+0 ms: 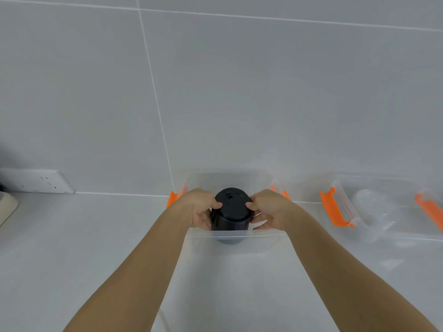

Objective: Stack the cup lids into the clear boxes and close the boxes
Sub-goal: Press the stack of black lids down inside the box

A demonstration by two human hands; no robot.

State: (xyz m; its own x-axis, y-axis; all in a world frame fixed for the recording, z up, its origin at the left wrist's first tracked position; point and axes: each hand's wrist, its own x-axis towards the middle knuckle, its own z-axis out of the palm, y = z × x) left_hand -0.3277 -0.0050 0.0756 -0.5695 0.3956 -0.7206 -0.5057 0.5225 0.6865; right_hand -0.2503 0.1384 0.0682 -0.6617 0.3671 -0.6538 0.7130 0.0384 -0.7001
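Taking the open clear box (230, 233) as the landmark, the left hand (200, 208) presses the left side of the black stack of cup lids (231, 215) held over its middle, thumb hooked on the top lid, and the right hand (266, 209) clamps the opposite side the same way. To seat it well, I judge both palms should squeeze evenly, keeping the column upright, lowering it straight to the floor before letting go. Right of this box, well apart, a second clear box (374, 212) with orange latches (334, 207) waits.

Two bare, sleeveless forearms (153, 255).
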